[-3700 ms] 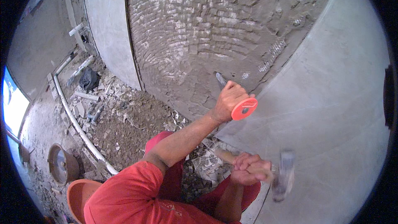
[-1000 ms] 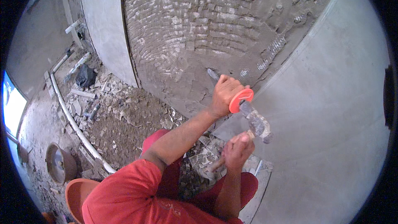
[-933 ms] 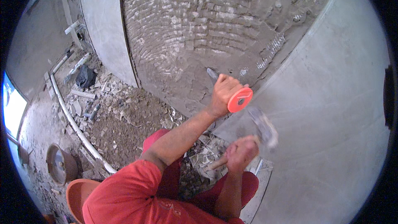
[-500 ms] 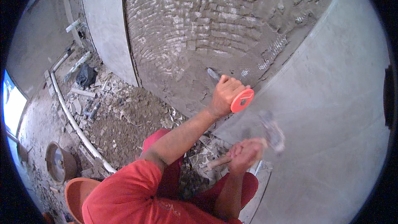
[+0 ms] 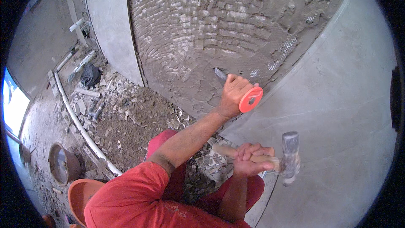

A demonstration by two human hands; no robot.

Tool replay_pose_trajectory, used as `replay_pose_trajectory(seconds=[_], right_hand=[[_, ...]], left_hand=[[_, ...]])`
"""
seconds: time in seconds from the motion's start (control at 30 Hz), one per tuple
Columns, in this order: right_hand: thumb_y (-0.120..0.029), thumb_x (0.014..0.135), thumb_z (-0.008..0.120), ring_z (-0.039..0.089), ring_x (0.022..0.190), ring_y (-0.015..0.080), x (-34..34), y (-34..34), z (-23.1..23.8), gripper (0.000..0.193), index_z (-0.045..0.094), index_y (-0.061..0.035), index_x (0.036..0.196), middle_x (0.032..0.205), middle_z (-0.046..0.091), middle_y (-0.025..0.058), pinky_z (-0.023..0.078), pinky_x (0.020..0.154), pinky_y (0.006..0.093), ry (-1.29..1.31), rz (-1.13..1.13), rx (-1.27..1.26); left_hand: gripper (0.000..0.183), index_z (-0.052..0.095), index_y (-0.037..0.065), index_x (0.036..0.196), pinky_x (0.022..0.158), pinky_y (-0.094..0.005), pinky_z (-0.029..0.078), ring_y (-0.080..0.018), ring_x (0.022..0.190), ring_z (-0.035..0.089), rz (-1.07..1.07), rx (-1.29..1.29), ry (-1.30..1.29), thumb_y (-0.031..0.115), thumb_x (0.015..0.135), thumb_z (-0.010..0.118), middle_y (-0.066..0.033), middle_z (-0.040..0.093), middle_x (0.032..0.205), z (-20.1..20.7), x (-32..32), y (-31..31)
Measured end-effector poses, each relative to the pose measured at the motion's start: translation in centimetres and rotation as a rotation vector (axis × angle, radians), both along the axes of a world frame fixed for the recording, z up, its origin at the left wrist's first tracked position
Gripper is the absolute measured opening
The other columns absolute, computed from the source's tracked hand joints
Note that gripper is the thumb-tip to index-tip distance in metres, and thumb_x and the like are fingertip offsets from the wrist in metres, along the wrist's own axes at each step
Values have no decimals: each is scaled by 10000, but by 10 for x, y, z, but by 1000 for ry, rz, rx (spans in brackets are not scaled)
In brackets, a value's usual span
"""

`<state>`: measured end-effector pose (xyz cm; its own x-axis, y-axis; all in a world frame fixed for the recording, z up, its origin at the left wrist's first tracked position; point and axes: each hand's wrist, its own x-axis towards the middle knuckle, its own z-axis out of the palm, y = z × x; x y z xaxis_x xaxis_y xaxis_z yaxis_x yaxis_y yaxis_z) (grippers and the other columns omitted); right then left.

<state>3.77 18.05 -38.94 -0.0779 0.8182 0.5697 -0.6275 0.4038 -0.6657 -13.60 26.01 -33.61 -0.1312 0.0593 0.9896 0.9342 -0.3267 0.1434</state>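
My left hand (image 5: pixel 237 95) is closed around a chisel (image 5: pixel 220 74) with a round orange hand guard (image 5: pixel 251 99). The chisel's steel tip meets the rough mortar-covered wall panel (image 5: pixel 190 50), which is marked with ridges and pale patches. Lower and to the right, my right hand (image 5: pixel 249 160) grips a hammer (image 5: pixel 290 156) by its wooden handle. The hammer's metal head is away from the chisel, in front of the smooth grey panel (image 5: pixel 337 135). My fingers hide part of both tools.
Broken tile and rubble (image 5: pixel 130 109) cover the ground along the wall. A long white pipe (image 5: pixel 80 131) curves across it at left. Near it are a black plastic bag (image 5: pixel 90 75), a round bucket (image 5: pixel 63 164) and an orange bucket-like thing (image 5: pixel 80 194) behind my sleeve.
The hammer and my right hand have swung slightly to the right, and the head is less blurred. My left hand and the chisel stay at the wall; the view has shifted a little.
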Motion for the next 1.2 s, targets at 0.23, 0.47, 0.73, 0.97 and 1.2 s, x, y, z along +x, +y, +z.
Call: replay_pose_trajectory(seconds=[0.23,0.47,0.73,0.97,1.2], right_hand=[[-551,1008,480,385,380,133,4,20,-11,443,424,-137,859,583,421,1,384,335,284,-475,-58,-286],[-736,940,464,394,367,139,15,-5,14,586,380,-155,942,561,419,16,433,352,303,65,214,-16],[-674,937,510,481,426,187,38,-29,36,557,428,-127,997,651,537,103,455,385,328,97,170,16],[-673,960,480,491,450,187,53,-32,38,559,474,-120,1045,696,557,95,467,416,335,49,-101,398],[-518,969,539,490,452,183,54,-12,-25,421,497,-99,966,655,525,70,458,410,327,-538,-204,-158]], left_hand=[[240,558,93,731,676,-375,384,-212,642,520,77,-17,29,112,818,781,-28,483,689,-8,-6,1],[257,547,90,705,653,-376,383,-215,624,509,9,12,0,70,816,778,-26,461,655,-7,-15,-12],[278,542,90,686,612,-365,380,-214,579,484,-307,58,29,44,769,804,-19,449,638,24,21,-32],[274,546,81,674,614,-355,383,-210,585,485,-341,125,2,40,759,803,-15,457,637,44,30,-16],[303,526,84,650,571,-385,370,-217,564,497,-327,106,56,-14,730,802,-16,455,622,37,27,-10]])
